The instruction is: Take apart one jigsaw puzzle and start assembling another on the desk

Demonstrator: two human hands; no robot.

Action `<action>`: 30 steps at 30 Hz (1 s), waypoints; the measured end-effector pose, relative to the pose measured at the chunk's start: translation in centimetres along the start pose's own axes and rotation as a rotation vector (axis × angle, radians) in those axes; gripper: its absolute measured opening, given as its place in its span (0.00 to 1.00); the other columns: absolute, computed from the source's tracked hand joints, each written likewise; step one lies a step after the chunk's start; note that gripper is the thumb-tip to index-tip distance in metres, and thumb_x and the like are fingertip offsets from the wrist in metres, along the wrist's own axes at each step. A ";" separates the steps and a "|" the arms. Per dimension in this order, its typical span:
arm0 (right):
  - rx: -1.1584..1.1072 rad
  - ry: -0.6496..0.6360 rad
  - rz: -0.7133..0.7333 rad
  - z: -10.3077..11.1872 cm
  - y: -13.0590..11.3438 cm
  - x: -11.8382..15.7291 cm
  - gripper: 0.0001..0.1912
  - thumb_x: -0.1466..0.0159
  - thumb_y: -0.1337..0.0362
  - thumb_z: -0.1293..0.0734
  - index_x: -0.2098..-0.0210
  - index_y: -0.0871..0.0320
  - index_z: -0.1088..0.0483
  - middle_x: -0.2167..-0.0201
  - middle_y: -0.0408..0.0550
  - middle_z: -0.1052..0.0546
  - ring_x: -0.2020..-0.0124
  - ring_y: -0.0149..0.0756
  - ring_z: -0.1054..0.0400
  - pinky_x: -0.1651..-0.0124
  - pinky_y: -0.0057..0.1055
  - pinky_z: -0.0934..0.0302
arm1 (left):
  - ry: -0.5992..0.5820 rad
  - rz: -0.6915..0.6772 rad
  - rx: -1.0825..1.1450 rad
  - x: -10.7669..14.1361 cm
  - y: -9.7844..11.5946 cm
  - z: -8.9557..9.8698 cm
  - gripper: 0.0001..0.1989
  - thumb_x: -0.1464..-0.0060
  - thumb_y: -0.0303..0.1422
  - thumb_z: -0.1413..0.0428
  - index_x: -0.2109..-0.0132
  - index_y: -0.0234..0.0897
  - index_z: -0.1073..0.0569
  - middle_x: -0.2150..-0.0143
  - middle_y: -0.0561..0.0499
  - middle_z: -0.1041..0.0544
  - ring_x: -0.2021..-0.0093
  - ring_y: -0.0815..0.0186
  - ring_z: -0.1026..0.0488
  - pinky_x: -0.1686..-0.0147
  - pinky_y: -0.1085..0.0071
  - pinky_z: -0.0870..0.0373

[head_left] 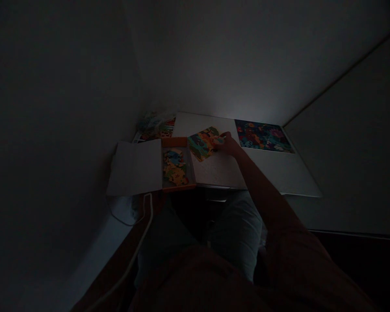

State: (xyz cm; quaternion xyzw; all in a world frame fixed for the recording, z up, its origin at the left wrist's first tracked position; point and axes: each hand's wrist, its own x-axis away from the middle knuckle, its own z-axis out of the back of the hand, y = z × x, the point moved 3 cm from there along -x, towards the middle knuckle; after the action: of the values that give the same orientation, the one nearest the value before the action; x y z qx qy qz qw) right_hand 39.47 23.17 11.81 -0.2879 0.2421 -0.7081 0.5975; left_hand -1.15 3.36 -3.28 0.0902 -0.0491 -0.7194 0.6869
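Observation:
My right hand (226,145) is at the right edge of a partly assembled colourful puzzle (203,145), its fingers closed on a small puzzle piece (220,140). Left of that puzzle lies an open orange box (178,188) with loose, interlocking puzzle pieces (175,169) inside. Its pale lid flap (134,168) is spread out to the left. My left hand (154,203) is low by the front edge of the box, very dark, with its fingers hidden.
The white table (221,171) meets a pale wall behind. A dark blue picture puzzle (263,136) lies at the right back. Plastic wrapping and printed sheets (156,128) are behind the box. A white cable (146,229) runs along my left arm.

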 end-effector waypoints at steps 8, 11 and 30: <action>-0.302 -0.167 0.332 -2.2 -6.8 3.0 0.25 0.30 0.60 0.23 0.36 0.48 0.30 0.40 0.49 0.17 0.45 0.45 0.19 0.41 0.43 0.22 | -0.040 0.011 -0.028 -0.2 0.2 0.2 0.22 0.29 0.40 0.44 0.40 0.30 0.16 0.40 0.28 0.15 0.36 0.36 0.20 0.34 0.47 0.27; -0.187 -0.262 0.440 -3.8 -9.4 4.4 0.22 0.27 0.58 0.26 0.35 0.46 0.27 0.39 0.49 0.18 0.43 0.44 0.19 0.40 0.41 0.24 | -0.062 0.020 -0.027 -0.3 0.7 0.8 0.20 0.29 0.39 0.43 0.41 0.31 0.15 0.41 0.30 0.14 0.37 0.37 0.19 0.36 0.48 0.26; 0.387 0.045 -0.014 -3.0 -0.9 4.6 0.47 0.45 0.43 0.12 0.36 0.54 0.31 0.28 0.74 0.31 0.25 0.73 0.35 0.25 0.66 0.41 | -0.058 0.007 0.008 -0.2 0.7 0.9 0.18 0.29 0.39 0.42 0.42 0.34 0.14 0.41 0.32 0.14 0.36 0.39 0.19 0.33 0.47 0.27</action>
State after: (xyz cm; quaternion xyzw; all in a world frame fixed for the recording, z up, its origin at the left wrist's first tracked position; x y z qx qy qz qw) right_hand 36.18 18.79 10.85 -0.1531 0.1126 -0.7520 0.6312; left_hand -0.60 3.44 -2.28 0.0720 -0.0721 -0.7193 0.6872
